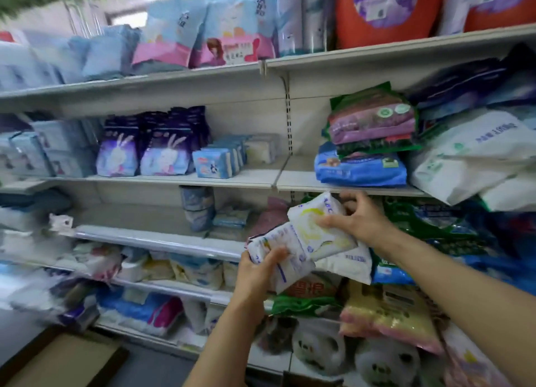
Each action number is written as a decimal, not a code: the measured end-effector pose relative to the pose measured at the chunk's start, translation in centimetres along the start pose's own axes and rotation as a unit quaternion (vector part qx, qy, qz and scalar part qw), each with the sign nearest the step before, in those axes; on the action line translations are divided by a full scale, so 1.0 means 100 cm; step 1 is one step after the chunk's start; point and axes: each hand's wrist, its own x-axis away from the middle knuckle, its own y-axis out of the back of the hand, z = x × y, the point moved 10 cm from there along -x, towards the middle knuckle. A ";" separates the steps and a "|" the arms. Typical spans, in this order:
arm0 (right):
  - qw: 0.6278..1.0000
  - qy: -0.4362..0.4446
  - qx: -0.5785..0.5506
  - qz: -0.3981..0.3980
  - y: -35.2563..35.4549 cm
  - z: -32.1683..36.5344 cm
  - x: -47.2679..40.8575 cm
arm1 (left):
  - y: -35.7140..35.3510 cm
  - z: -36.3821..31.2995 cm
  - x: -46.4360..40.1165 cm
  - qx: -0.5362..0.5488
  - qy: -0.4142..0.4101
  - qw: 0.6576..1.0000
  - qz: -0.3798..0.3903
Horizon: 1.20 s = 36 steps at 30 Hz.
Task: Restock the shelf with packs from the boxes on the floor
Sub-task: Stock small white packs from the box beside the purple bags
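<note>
Both my hands hold white soft packs in front of the shelving. My left hand point(261, 267) grips a white pack with blue print point(285, 256) from below, thumb over its face. My right hand point(356, 218) grips a white pack with a yellow pattern point(314, 230), tilted, just under the edge of the middle shelf point(261, 180). A third white pack point(352, 263) lies under it; which hand carries it I cannot tell. The lower shelf point(162, 241) is behind the packs.
The middle shelf holds purple rabbit packs point(162, 151), small blue packs point(214, 163) and stacked blue and green bags point(362, 166). Green bags point(429, 221) crowd the right. A cardboard box point(58, 360) is on the floor at lower left.
</note>
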 end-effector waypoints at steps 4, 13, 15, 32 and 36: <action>0.999 0.030 -0.020 0.008 -0.057 0.017 -0.006 | 0.036 -0.002 -0.006 0.041 0.036 0.998 0.003; 0.990 0.039 -0.115 0.067 -0.122 0.036 -0.045 | 0.086 -0.024 -0.057 0.075 0.061 0.995 -0.029; 0.992 0.037 -0.109 0.056 -0.123 0.039 -0.062 | 0.086 -0.030 -0.071 0.075 0.064 0.995 -0.029; 0.995 0.097 0.010 0.023 -0.129 0.083 -0.246 | 0.076 -0.088 -0.199 0.090 0.059 0.991 -0.078; 0.957 0.163 0.238 0.011 -0.131 0.083 -0.286 | 0.083 -0.087 -0.215 0.084 0.070 0.990 -0.084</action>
